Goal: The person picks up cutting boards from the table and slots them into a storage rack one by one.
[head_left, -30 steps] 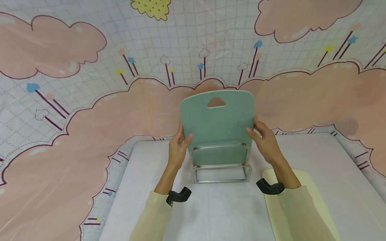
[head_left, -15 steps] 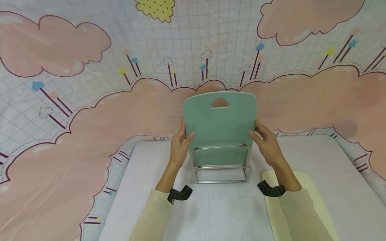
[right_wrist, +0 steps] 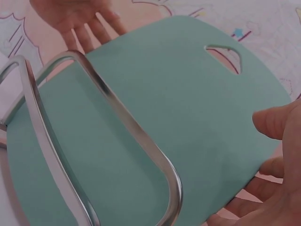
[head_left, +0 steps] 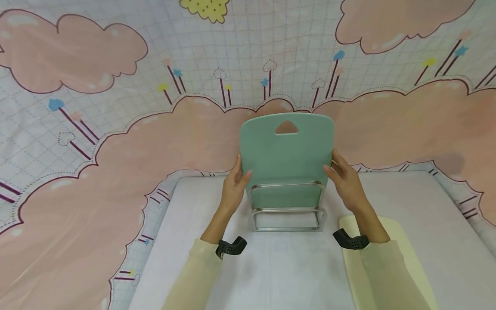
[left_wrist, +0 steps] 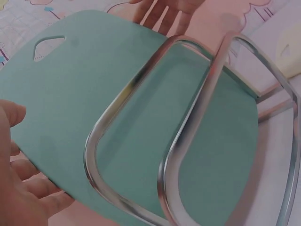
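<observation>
A green cutting board (head_left: pixel 286 155) with a handle hole near its top stands in a silver wire rack (head_left: pixel 288 210). My left hand (head_left: pixel 232 189) holds the board's left edge, thumb toward the front face and fingers behind. On the opposite edge, my right hand (head_left: pixel 345 183) holds it in the same way. In the left wrist view, the rack's metal bars (left_wrist: pixel 110 113) cross in front of the board's lower part. From the right wrist, the right thumb (right_wrist: pixel 270 122) shows over the board's face, with the other fingers partly hidden behind the edge.
A pale yellow cutting board (head_left: pixel 391 245) lies flat on the white table (head_left: pixel 286 271) at the right, partly under the right forearm. Behind the table hangs a cloth (head_left: pixel 186 142) printed with pink clouds. Black cameras (head_left: pixel 350 240) sit on the wrists.
The green board has shifted slightly right relative to the rack and stands a little straighter. Both hands have moved with it and keep their hold. The head view has shifted slightly.
</observation>
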Demonstrator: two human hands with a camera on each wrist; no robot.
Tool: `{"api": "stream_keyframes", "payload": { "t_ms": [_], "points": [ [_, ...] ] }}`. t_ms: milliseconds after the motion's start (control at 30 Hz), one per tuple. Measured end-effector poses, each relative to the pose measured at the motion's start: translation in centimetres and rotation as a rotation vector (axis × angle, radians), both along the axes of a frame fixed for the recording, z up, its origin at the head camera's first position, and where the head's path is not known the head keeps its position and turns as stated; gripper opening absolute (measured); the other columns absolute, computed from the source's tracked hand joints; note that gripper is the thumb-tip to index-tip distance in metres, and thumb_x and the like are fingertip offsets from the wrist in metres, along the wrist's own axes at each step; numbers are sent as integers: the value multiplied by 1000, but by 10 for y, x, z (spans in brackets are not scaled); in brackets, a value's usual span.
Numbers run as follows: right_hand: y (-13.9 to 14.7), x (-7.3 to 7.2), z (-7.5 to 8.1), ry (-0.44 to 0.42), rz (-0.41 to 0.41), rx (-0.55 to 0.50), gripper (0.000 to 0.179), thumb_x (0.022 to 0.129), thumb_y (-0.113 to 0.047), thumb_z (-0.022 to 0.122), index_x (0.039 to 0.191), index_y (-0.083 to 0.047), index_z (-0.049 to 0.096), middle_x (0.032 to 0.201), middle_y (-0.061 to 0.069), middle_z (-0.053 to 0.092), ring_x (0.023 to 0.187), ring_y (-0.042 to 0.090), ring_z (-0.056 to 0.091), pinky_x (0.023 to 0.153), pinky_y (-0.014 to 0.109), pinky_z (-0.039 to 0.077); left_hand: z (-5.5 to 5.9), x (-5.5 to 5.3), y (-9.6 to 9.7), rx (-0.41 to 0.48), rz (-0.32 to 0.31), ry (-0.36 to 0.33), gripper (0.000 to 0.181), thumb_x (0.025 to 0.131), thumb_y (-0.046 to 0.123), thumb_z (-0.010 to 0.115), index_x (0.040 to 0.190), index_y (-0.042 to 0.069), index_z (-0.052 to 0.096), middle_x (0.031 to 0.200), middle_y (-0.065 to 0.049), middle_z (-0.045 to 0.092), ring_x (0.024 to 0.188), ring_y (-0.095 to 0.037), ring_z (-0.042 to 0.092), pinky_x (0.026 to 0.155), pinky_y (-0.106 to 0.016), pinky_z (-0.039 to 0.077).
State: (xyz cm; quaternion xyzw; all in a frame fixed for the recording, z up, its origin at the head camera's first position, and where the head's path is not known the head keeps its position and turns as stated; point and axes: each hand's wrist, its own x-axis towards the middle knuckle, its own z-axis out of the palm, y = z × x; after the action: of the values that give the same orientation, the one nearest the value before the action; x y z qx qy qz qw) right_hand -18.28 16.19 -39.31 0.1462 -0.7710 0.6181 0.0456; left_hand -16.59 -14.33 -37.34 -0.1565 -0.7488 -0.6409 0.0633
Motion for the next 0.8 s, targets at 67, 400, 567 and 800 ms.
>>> {"api": "stream_keyframes", "payload": {
  "t_ms": [67, 400, 567, 800],
  "points": [
    [0, -1, 0, 4, -7, 1, 67, 101, -27, 51, 154, -18, 12, 158, 7, 18, 141, 31, 22, 108, 56, 24, -1, 0, -1, 14, 8, -16, 63, 102, 10, 46, 149, -6, 7, 156, -21, 5, 142, -30, 13, 112, -41, 22],
    [13, 10, -13, -17, -95, 98, 65, 102, -31, 48, 155, -15, 13, 153, 15, 28, 136, 38, 30, 103, 61, 30, -12, 19, 3, 57, 215, -4, 59, 100, 7, 49, 149, -5, 19, 150, -21, 30, 132, -37, 36, 106, -45, 34],
    [31, 27, -22, -40, -131, 156, 63, 102, -32, 46, 154, -13, 16, 150, 16, 34, 133, 39, 35, 100, 61, 33, -37, 31, 6, 144, 298, 85, 52, 99, 1, 47, 146, -4, 27, 144, -19, 39, 128, -40, 40, 104, -47, 35],
    [51, 49, -36, -72, -171, 228, 60, 102, -32, 45, 153, -10, 22, 147, 18, 38, 130, 40, 39, 98, 56, 39, -59, 57, 18, 203, 246, 133, 44, 99, 0, 47, 141, -5, 36, 136, -24, 45, 123, -38, 45, 102, -32, 39]
  ]
}}
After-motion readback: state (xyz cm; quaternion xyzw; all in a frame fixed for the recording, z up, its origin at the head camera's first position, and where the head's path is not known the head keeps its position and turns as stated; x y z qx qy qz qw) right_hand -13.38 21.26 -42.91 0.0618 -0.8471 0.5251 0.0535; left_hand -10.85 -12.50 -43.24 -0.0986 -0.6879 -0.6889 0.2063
